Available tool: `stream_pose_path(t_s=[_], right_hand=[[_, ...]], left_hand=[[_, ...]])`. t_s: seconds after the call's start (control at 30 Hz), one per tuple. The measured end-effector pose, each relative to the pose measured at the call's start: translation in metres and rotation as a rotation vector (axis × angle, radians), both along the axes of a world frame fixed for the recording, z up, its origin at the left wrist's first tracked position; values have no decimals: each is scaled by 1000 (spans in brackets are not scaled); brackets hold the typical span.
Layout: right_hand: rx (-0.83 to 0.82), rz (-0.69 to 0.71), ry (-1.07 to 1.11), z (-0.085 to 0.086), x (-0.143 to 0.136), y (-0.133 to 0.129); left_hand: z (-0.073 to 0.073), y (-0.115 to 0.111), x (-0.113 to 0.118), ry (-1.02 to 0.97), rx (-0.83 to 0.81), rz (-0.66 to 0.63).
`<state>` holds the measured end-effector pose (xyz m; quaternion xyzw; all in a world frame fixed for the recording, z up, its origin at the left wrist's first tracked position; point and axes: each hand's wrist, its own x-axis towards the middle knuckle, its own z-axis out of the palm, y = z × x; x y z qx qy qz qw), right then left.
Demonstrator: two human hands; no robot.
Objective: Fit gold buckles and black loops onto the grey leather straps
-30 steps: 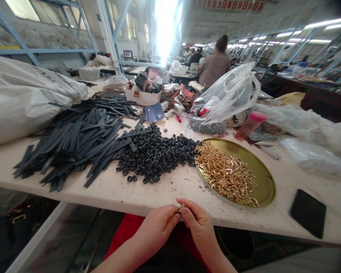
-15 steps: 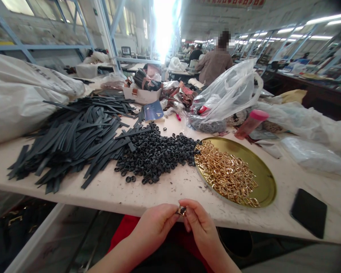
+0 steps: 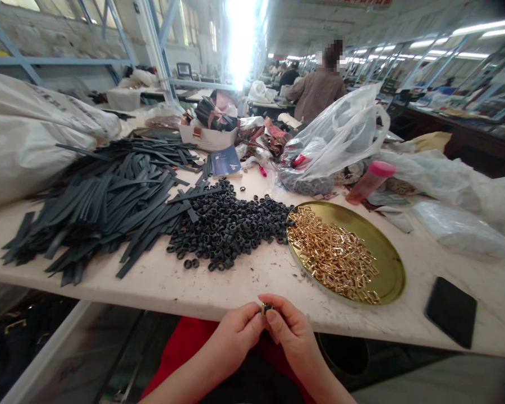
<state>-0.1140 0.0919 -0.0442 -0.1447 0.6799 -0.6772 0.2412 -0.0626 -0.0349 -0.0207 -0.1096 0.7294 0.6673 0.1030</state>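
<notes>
At the table's front edge my left hand [image 3: 243, 330] and my right hand [image 3: 287, 324] meet, fingers closed from both sides on one small gold buckle [image 3: 264, 307]. Something dark shows beside the buckle, mostly hidden by my fingers. Beyond my hands lies a heap of small black loops [image 3: 231, 230]. To its left spreads a pile of flat black straps [image 3: 105, 202]. On the right, a round gold tray [image 3: 389, 264] carries many gold buckles [image 3: 332, 252].
A black phone [image 3: 451, 311] lies at the right of the table [image 3: 151, 294]. Behind the tray are a pink-capped container [image 3: 370, 182] and a clear plastic bag [image 3: 340, 137]. A blue booklet [image 3: 226, 161] sits near a white box [image 3: 208, 138]. A person [image 3: 320, 92] sits further back.
Both hands have shifted slightly left in view and pressed closer together. The gold buckle has turned more upright between the fingertips. The camera view has moved a little.
</notes>
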Motion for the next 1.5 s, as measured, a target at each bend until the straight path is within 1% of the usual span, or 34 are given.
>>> stream_pose_path(t_s=[0.07, 0.2, 0.3, 0.37, 0.47, 0.6, 0.67, 0.77, 0.87, 1.0, 1.1, 1.23, 1.37, 1.43, 1.5], right_hand=[[9, -35, 6, 0, 2, -1], [38, -109, 37, -1, 5, -4], [83, -131, 120, -4, 7, -3], [105, -110, 195, -6, 9, -1], [141, -76, 265, -6, 9, 4], [176, -52, 273, -2, 9, 5], [169, -40, 275, 0, 9, 3], [143, -61, 227, 2, 12, -1], [120, -68, 112, 3, 15, -5], [85, -67, -65, 5, 20, -9], [39, -79, -147, 7, 22, -10], [21, -55, -126, 11, 22, -8], [46, -18, -71, 14, 20, -4], [54, -13, -78, 15, 19, -3], [54, -18, -89, 15, 18, -3]], left_hand=[[-3, 3, 1, 22, -35, 30], [-2, 4, 3, 58, -254, 55], [4, -1, 3, 83, -274, 20], [7, -4, 2, 96, -258, 4], [8, -5, 0, 85, -211, 20], [4, 0, 0, 26, -107, 38], [3, 2, 0, 49, -90, 55], [2, 3, 0, 82, -97, 85], [-1, 1, -1, 60, -78, 119], [-4, 1, -1, -4, 69, 115], [-1, 2, -1, -47, 210, 122], [8, 2, 0, -83, 342, 125], [15, 3, -1, -106, 319, 128], [15, 3, -1, -115, 310, 125], [14, 3, -1, -113, 341, 128]])
